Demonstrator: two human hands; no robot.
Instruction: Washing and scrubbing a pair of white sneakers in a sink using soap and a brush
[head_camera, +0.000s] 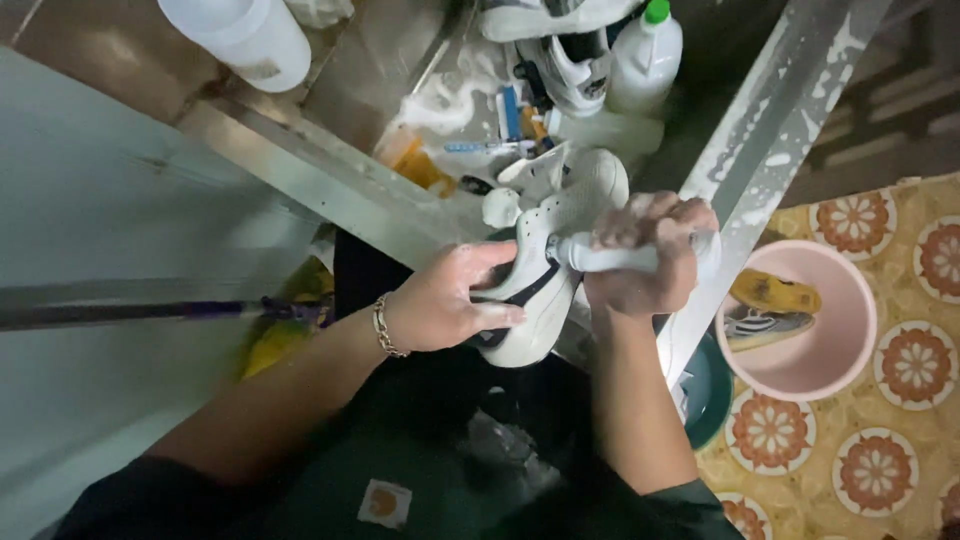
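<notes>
My left hand (445, 305) grips a white sneaker (560, 230) with a dark stripe at its heel end, holding it over my lap. My right hand (645, 260), covered in soap foam, is closed around the white handle of a brush (600, 257) pressed against the sneaker's side. A chain bracelet (383, 326) sits on my left wrist. The brush bristles are hidden behind the shoe and hand.
A pink bucket (850, 330) at right holds a yellow insole and a dark patterned shoe. Behind the sneaker stand a white bottle with green cap (645, 50), another white shoe (570, 70), toothbrushes and foam. A large white container (245, 35) is top left. A foam-streaked metal rail (770, 130) runs diagonally.
</notes>
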